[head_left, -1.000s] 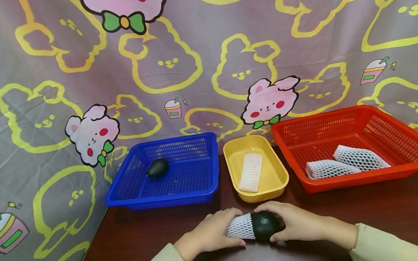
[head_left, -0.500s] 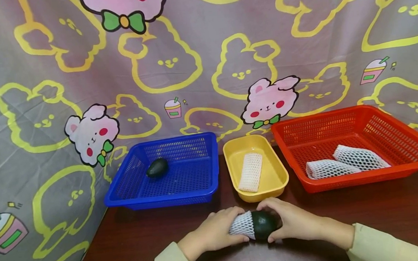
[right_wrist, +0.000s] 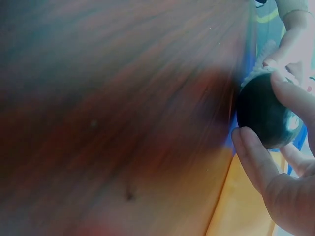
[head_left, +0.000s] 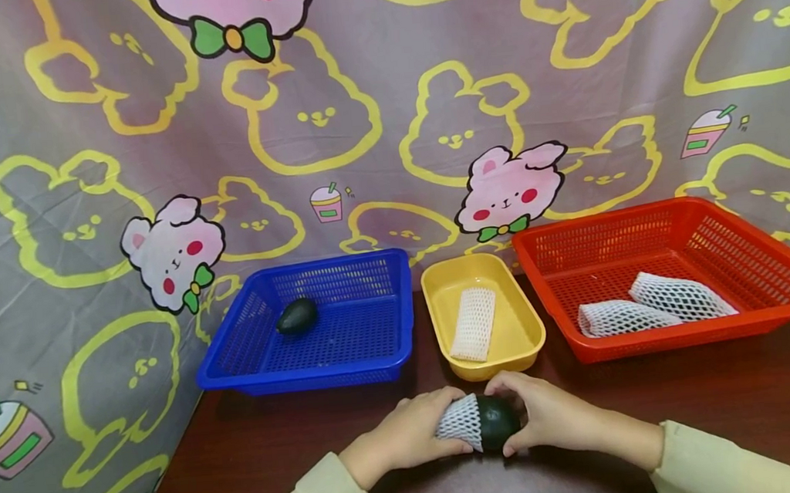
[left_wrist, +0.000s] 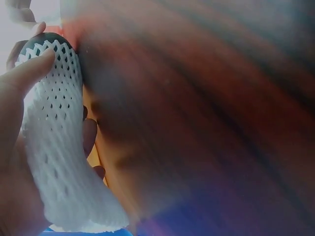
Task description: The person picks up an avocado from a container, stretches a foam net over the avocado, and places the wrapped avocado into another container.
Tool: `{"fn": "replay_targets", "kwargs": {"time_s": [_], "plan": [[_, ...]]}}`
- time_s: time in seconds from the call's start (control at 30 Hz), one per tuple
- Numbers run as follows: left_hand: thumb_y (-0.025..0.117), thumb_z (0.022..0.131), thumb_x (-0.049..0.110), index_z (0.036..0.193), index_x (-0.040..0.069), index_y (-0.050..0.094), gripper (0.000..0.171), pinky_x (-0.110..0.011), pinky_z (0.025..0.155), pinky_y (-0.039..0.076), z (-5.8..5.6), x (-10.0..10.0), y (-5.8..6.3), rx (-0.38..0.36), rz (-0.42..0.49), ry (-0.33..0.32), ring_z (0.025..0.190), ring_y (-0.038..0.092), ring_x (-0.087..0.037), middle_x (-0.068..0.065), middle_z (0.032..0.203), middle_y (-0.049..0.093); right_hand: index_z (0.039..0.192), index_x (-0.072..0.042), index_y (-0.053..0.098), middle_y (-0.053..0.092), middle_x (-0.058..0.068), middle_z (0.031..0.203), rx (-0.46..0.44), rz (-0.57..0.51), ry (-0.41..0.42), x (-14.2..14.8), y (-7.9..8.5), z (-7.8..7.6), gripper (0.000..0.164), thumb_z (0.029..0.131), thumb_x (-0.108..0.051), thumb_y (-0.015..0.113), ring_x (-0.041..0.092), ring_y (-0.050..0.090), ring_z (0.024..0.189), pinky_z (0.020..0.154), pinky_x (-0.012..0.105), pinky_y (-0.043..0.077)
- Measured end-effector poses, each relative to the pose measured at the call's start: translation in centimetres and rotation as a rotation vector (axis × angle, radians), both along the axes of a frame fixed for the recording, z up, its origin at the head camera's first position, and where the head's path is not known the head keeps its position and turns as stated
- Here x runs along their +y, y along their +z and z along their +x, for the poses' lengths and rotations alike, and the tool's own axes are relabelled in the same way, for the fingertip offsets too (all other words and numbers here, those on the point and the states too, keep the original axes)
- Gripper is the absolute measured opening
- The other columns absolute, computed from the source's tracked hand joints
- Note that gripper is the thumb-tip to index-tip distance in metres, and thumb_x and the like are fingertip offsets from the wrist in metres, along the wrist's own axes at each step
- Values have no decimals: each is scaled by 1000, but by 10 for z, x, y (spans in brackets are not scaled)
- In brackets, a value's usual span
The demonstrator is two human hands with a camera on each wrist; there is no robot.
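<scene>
Low over the front of the table, a dark green avocado [head_left: 498,422] sits partly inside a white foam net sleeve [head_left: 459,422]. My left hand [head_left: 413,431] grips the sleeve around its covered end. In the left wrist view, the thumb lies along the netting [left_wrist: 59,118], whose loose end hangs past the palm. My right hand [head_left: 558,415] holds the bare end; in the right wrist view, thumb and fingers curve around the dark avocado [right_wrist: 263,110]. The avocado's other end is hidden inside the sleeve and behind my left hand.
A blue basket [head_left: 308,376] with another avocado [head_left: 297,316] stands back left. Beside it, a yellow tray [head_left: 523,329] holds a flat foam sleeve [head_left: 474,325]. The red basket [head_left: 687,336] at right contains two netted items [head_left: 681,297]. A patterned curtain [head_left: 385,123] hangs behind.
My left hand and the sleeve have shifted slightly right, with the sleeve covering a little more of the avocado. My right hand has moved slightly left.
</scene>
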State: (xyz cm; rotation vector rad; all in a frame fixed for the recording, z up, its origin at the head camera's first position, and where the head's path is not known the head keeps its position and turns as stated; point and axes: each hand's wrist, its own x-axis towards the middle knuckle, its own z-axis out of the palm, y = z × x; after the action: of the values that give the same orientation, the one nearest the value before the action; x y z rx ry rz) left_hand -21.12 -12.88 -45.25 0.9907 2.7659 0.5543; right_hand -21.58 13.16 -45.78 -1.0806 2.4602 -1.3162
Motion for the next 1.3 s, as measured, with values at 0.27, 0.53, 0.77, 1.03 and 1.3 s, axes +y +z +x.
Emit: {"fn": "replay_targets", "kwargs": {"time_s": [0.27, 0.53, 0.77, 1.03, 1.3], "plan": [[83, 84, 50, 137, 19, 55, 67, -34, 83, 47, -1, 2, 1, 14, -5, -8, 104, 59, -4, 8, 122, 65, 116, -8, 56, 66, 6, 113, 19, 6, -7, -3, 0, -1, 67, 65, -14, 98, 15, 64, 99, 75, 28, 56], [85, 80, 52, 137, 19, 54, 72, -34, 83, 48, -2, 5, 0, 15, 12, -16, 103, 59, -3, 8, 122, 65, 116, -9, 56, 66, 7, 115, 27, 17, -10, -5, -1, -1, 67, 64, -15, 99, 16, 66, 99, 79, 30, 56], [85, 79, 54, 139, 18, 53, 77, -36, 85, 49, -4, 10, -2, 1, 24, -13, 103, 59, -3, 8, 123, 64, 115, -12, 55, 65, 3, 115, 51, 42, -13, -7, 0, -2, 67, 64, -18, 99, 16, 66, 100, 87, 35, 55], [88, 73, 57, 138, 22, 56, 80, -32, 79, 43, -4, 8, 6, -3, -9, 0, 101, 59, -1, 11, 122, 65, 120, -8, 55, 65, 8, 120, -42, 18, 26, -3, 2, -3, 66, 68, -15, 97, 21, 65, 106, 85, 32, 56], [87, 73, 59, 142, 25, 56, 83, -34, 82, 41, -4, -4, 9, -32, 1, 33, 104, 59, -3, 11, 126, 65, 125, -2, 56, 65, 13, 117, -200, -42, 58, 12, 4, -3, 62, 75, -9, 92, 14, 65, 88, 75, 28, 58]]}}
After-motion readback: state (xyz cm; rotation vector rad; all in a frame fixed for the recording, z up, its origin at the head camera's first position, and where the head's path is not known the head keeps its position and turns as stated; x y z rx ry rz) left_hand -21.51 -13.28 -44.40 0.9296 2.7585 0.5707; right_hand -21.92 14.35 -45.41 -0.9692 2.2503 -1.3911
